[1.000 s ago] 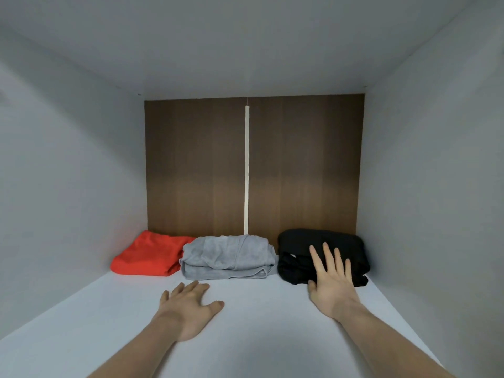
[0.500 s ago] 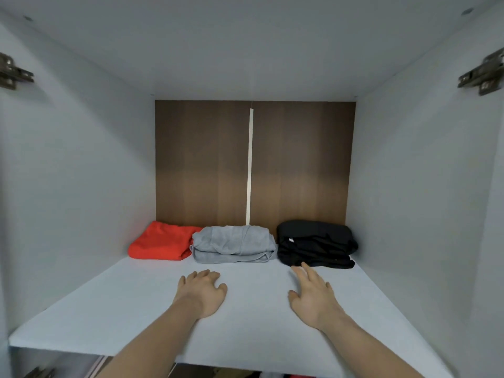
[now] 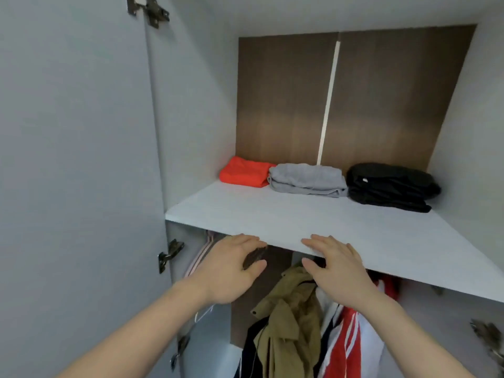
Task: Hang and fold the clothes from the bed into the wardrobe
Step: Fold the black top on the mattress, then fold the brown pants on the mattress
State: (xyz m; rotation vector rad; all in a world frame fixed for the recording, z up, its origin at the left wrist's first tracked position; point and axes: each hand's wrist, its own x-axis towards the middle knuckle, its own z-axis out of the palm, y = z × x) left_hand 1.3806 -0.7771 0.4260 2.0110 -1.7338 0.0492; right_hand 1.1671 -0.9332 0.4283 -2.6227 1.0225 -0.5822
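Shelf [image 3: 313,222]: white board inside my wardrobe.
Folded clothes: orange piece [image 3: 244,173], grey piece [image 3: 306,180], black piece [image 3: 390,185], side by side along the shelf's back.
My left hand [image 3: 230,271]: fingers relaxed, empty, at the shelf's front edge.
My right hand [image 3: 336,266]: fingers spread, empty, at that edge.
Hung clothes: olive jacket [image 3: 286,317] below the shelf.

metal door hinge [image 3: 169,255], second hinge [image 3: 148,9] higher up, pale vertical strip [image 3: 328,105] on back panel

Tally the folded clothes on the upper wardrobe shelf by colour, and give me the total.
Red-orange folded garment: 1
Grey folded garment: 1
Black folded garment: 1
Total on the shelf: 3
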